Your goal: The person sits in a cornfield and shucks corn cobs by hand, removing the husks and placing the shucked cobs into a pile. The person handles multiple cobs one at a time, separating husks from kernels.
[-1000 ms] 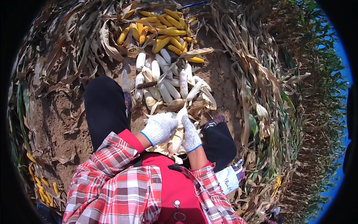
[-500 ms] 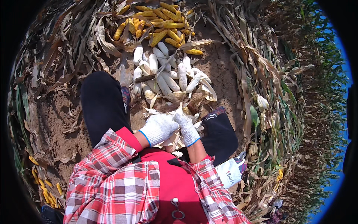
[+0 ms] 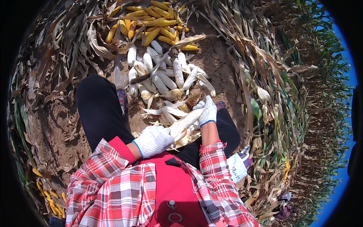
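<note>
Between my two hands lies a corn ear in pale husk (image 3: pixel 186 122), slanting up to the right. My left hand (image 3: pixel 154 141), in a white knit glove with a blue cuff edge, is closed around its lower left end. At the upper right end, my right hand (image 3: pixel 208 111), gloved the same way, is closed on the husk; its fingertips are partly hidden. Loose pale husk strips (image 3: pixel 166 111) lie just beyond the ear. Farther out are several white corn ears (image 3: pixel 160 83), bare or partly husked, in a loose heap on the soil.
Beyond the white ears is a pile of yellow corn ears (image 3: pixel 151 26). Dry stalks and leaves (image 3: pixel 261 68) line the right; more dry leaves (image 3: pixel 49 53) lie left. A white bag (image 3: pixel 237 168) stands by my right knee. More yellow ears (image 3: pixel 51 198) lie at lower left.
My hands, close together before, are now apart: the right has moved up and to the right, the left slightly down. The husk-covered ear now shows stretched between them.
</note>
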`<state>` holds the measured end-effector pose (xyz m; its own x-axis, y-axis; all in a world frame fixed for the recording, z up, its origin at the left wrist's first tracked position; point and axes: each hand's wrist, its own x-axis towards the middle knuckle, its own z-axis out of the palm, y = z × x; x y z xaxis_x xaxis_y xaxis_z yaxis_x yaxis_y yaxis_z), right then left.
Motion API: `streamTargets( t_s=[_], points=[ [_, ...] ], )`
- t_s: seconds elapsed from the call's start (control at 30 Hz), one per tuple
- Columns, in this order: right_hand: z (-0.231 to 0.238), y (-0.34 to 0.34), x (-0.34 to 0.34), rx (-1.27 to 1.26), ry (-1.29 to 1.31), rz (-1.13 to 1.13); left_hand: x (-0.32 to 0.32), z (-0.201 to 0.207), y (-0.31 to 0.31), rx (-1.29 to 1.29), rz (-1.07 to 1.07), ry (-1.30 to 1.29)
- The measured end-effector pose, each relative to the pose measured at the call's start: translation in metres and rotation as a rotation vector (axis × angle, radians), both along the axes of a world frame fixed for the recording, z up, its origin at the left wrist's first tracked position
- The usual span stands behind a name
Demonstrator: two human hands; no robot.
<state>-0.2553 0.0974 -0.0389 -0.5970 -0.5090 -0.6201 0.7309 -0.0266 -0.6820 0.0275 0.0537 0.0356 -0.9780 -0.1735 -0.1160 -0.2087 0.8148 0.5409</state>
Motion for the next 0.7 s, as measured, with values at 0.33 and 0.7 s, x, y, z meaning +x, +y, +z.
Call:
streamTargets(
  t_s=[0.33,0.7],
  points=[
    [0.004,0.025,0.126,-0.201,-0.309,0.426,0.007,-0.011,-0.003,0.191,0.018,0.442],
    [-0.056,0.015,0.086,0.15,0.452,0.226,0.008,-0.02,0.011,0.321,0.136,0.187]
  ],
)
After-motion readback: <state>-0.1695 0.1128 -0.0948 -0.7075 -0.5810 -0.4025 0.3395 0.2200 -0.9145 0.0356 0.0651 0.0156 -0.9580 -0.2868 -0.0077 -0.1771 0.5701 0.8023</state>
